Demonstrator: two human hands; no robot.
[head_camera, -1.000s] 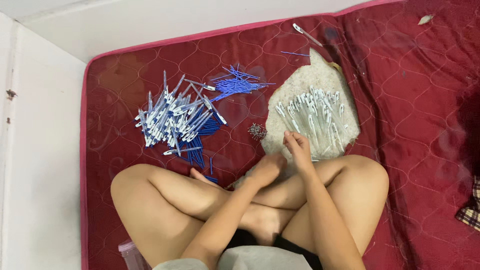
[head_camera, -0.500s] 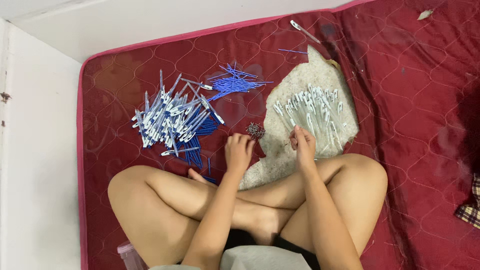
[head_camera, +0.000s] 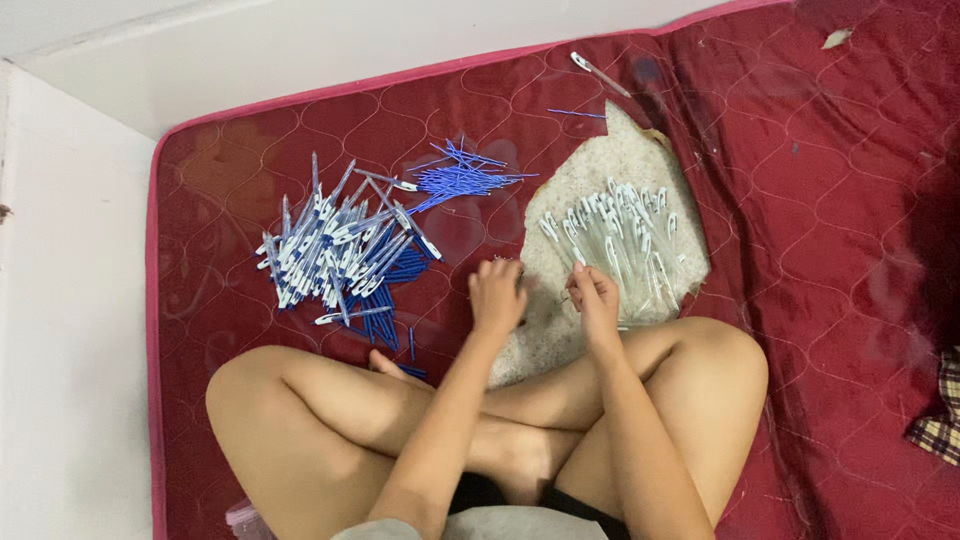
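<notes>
I sit cross-legged on a red quilted mattress (head_camera: 820, 200). My left hand (head_camera: 497, 297) rests knuckles-up, fingers curled down, over a small dark heap of tiny parts that it mostly hides. What it holds cannot be seen. My right hand (head_camera: 596, 300) is beside it, fingers closed on what looks like a clear pen barrel. Just beyond the right hand lies a pile of clear pen barrels (head_camera: 625, 240) on a beige patch (head_camera: 610, 165). A heap of blue-and-white pens (head_camera: 335, 250) lies left of my left hand. A bundle of thin blue refills (head_camera: 462, 180) lies behind it.
One loose pen (head_camera: 598, 72) lies near the mattress's far edge, and a white scrap (head_camera: 836, 38) at the top right. White floor (head_camera: 70, 350) runs along the left side. A checked cloth (head_camera: 940, 415) shows at the right edge. My bare knees flank both arms.
My left hand has left the right hand and moved left and forward onto the small dark heap. The right hand has stayed near the clear barrels.
</notes>
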